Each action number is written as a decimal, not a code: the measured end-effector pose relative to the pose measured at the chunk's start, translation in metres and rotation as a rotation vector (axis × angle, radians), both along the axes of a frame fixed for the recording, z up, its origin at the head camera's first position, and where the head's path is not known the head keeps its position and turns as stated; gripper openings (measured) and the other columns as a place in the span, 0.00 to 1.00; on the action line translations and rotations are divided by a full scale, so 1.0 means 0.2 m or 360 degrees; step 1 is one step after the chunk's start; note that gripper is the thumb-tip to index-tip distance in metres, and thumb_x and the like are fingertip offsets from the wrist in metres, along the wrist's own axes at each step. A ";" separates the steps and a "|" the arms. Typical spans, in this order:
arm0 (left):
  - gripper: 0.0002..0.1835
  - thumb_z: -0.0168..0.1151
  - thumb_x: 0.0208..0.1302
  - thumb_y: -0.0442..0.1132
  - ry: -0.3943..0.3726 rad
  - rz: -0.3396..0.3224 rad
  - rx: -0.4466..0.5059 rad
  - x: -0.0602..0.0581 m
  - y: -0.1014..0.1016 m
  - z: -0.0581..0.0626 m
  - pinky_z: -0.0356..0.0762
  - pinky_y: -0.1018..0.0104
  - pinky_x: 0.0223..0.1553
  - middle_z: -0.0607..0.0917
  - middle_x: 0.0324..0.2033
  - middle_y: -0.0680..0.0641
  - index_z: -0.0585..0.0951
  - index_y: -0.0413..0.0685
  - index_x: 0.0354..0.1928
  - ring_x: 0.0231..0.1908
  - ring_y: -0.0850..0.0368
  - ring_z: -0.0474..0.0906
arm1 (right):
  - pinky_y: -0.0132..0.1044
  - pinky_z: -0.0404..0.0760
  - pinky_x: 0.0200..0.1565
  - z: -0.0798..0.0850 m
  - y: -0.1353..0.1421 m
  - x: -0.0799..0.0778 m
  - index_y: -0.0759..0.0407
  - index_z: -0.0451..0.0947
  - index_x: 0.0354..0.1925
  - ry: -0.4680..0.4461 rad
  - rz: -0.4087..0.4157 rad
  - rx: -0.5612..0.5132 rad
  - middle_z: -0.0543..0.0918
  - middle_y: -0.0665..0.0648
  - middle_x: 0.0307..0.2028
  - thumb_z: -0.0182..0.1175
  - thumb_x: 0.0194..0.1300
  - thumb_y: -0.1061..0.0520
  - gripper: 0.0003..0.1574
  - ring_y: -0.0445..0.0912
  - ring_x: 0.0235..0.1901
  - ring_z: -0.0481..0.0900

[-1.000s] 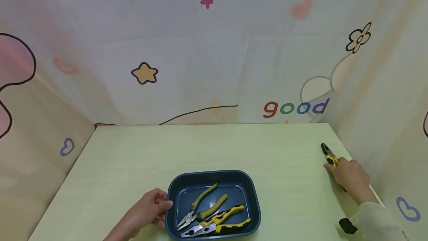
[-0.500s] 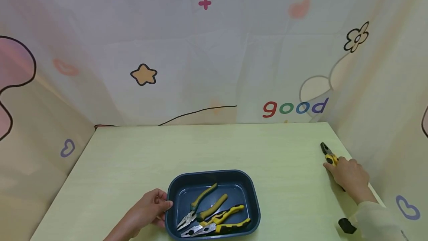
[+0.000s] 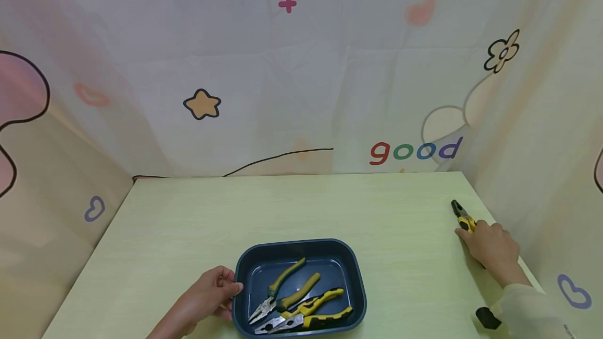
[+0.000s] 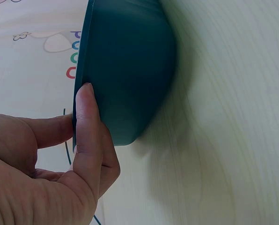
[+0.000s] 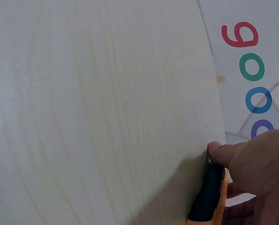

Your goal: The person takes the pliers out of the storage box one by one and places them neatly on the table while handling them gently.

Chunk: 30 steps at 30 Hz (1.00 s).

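My left hand point(image 3: 210, 293) pinches the left rim of a dark blue plastic tray point(image 3: 301, 243), thumb on the inside and fingers on the outer wall. Inside the tray lie several pliers: one pair with olive-green handles point(image 3: 299, 293), and others with yellow-and-black handles point(image 3: 327, 319), partly overlapping. At the table's right edge my right hand point(image 3: 494, 250) grips the handles of another pair of yellow-and-black pliers point(image 3: 466, 222), whose dark jaws point to the back left. In the right wrist view a black-and-orange handle point(image 5: 208, 194) shows under the thumb; the rest is hidden.
The pale wood-grain table point(image 3: 188, 218) meets a printed cloth backdrop point(image 3: 264, 77) at the back, and cloth hangs at both sides. A small black object point(image 3: 488, 318) sits by my right sleeve point(image 3: 532, 310).
Both hands, the tray and the pliers hold their places. Only a very slight shift of the head view shows.
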<state>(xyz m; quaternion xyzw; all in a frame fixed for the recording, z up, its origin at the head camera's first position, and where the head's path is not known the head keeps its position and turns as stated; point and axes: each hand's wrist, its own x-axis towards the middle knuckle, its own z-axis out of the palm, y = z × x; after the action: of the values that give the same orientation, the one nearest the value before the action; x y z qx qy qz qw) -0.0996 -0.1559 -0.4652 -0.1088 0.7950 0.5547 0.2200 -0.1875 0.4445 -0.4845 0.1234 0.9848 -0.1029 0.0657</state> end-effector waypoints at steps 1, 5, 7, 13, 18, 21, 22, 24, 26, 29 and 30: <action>0.08 0.62 0.73 0.31 -0.0004 0.0003 -0.0003 0.00 0.00 0.00 0.84 0.64 0.25 0.78 0.31 0.43 0.73 0.36 0.45 0.26 0.52 0.77 | 0.56 0.75 0.27 0.00 0.00 0.00 0.81 0.69 0.51 0.0003 0.0000 0.0001 0.73 0.78 0.36 0.52 0.76 0.35 0.44 0.70 0.35 0.76; 0.08 0.62 0.73 0.31 -0.0014 0.0009 -0.0007 0.00 0.00 0.01 0.84 0.63 0.26 0.78 0.31 0.42 0.73 0.36 0.46 0.26 0.52 0.77 | 0.57 0.75 0.27 0.00 0.00 0.00 0.81 0.69 0.50 0.0005 0.0000 0.0000 0.73 0.78 0.36 0.52 0.76 0.35 0.44 0.70 0.35 0.76; 0.08 0.62 0.73 0.31 -0.0012 0.0005 -0.0007 0.00 0.00 0.00 0.84 0.63 0.26 0.78 0.31 0.42 0.73 0.36 0.46 0.26 0.52 0.77 | 0.57 0.75 0.27 0.00 0.00 0.00 0.81 0.69 0.50 0.0004 -0.0004 0.0000 0.73 0.78 0.36 0.52 0.76 0.35 0.44 0.70 0.35 0.76; 0.08 0.62 0.73 0.31 0.0003 0.0003 0.0005 0.00 0.00 0.00 0.84 0.63 0.25 0.78 0.31 0.43 0.72 0.36 0.45 0.26 0.52 0.77 | 0.56 0.75 0.27 0.00 -0.01 0.00 0.81 0.69 0.50 0.0003 -0.0010 -0.0005 0.72 0.78 0.36 0.53 0.76 0.36 0.44 0.69 0.35 0.76; 0.08 0.62 0.73 0.31 -0.0010 0.0020 -0.0014 0.00 0.01 0.00 0.84 0.63 0.25 0.77 0.30 0.43 0.73 0.36 0.45 0.26 0.52 0.76 | 0.56 0.75 0.27 0.00 -0.01 0.00 0.82 0.68 0.50 -0.0005 -0.0004 -0.0006 0.72 0.78 0.36 0.52 0.76 0.36 0.44 0.70 0.35 0.76; 0.08 0.62 0.73 0.30 -0.0024 0.0028 -0.0026 0.00 0.01 0.01 0.84 0.63 0.26 0.78 0.31 0.43 0.73 0.37 0.45 0.26 0.52 0.77 | 0.57 0.76 0.28 0.00 0.00 0.00 0.82 0.68 0.51 -0.0017 -0.0007 -0.0004 0.72 0.78 0.37 0.52 0.76 0.36 0.44 0.70 0.35 0.75; 0.07 0.62 0.73 0.30 -0.0026 0.0030 -0.0028 0.00 0.01 0.01 0.84 0.63 0.26 0.78 0.31 0.42 0.73 0.37 0.45 0.26 0.52 0.77 | 0.57 0.76 0.28 -0.01 0.00 0.00 0.82 0.68 0.51 -0.0021 -0.0009 -0.0003 0.72 0.78 0.37 0.52 0.76 0.36 0.44 0.70 0.36 0.75; 0.07 0.62 0.73 0.30 -0.0031 0.0032 -0.0029 0.00 0.01 0.01 0.85 0.63 0.26 0.78 0.31 0.42 0.73 0.36 0.45 0.26 0.52 0.77 | 0.57 0.76 0.28 -0.01 0.00 0.00 0.82 0.68 0.51 -0.0027 -0.0013 0.0000 0.72 0.78 0.37 0.52 0.76 0.36 0.44 0.70 0.36 0.75; 0.07 0.62 0.73 0.30 -0.0036 0.0036 -0.0033 0.00 0.01 0.01 0.84 0.63 0.26 0.78 0.31 0.42 0.73 0.37 0.45 0.26 0.52 0.77 | 0.57 0.76 0.28 -0.01 0.00 0.00 0.82 0.68 0.51 -0.0032 -0.0013 0.0001 0.72 0.78 0.37 0.52 0.76 0.36 0.44 0.70 0.36 0.75; 0.08 0.62 0.73 0.30 -0.0033 0.0030 -0.0029 0.00 0.01 0.01 0.85 0.63 0.26 0.77 0.31 0.42 0.73 0.37 0.45 0.26 0.52 0.76 | 0.57 0.76 0.28 -0.01 0.00 0.00 0.82 0.67 0.51 -0.0038 -0.0015 -0.0001 0.72 0.78 0.37 0.52 0.76 0.36 0.45 0.70 0.35 0.75; 0.08 0.62 0.73 0.30 -0.0032 0.0027 -0.0028 0.00 0.00 0.01 0.85 0.63 0.26 0.77 0.31 0.42 0.73 0.37 0.45 0.26 0.52 0.76 | 0.58 0.76 0.29 -0.01 0.00 0.00 0.83 0.67 0.51 -0.0041 -0.0016 -0.0003 0.72 0.78 0.37 0.52 0.76 0.36 0.45 0.70 0.36 0.75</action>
<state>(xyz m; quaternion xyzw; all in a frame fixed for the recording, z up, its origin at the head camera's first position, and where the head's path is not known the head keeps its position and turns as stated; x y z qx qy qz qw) -0.0999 -0.1550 -0.4640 -0.1231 0.7966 0.5485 0.2222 -0.1880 0.4439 -0.4871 0.1295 0.9832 -0.1026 0.0779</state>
